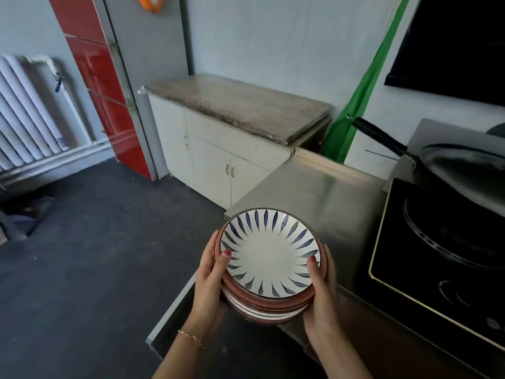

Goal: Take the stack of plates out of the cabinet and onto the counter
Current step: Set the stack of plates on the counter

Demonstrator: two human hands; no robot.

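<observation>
Plates sit in a stack between the two hands, carried at the near corner of the steel counter; I cannot tell whether the bottom plate touches the steel yet or still hangs just above it. The top plate is white with blue leaf strokes, and under it show several red-brown rims, not perfectly lined up.

The left hand is closed around the left side of the stack, thumb pressed on the top rim and fingers hidden below. The right hand does the same on the right side, thumb on the rim, palm against the edges. So both hands are full and hold the stack.

From where I stand, the risk is the edge. The stack is over the counter's corner, with the dark floor to the left of the left hand. If it is put down here, part of the base could hang over, and the pile could tip when the fingers pull out from under it.

The uneven rims may also slide if one hand lets go first.

Beyond the right hand is the black stove with a dark pan; pushing the stack too far that way could knock it.
</observation>
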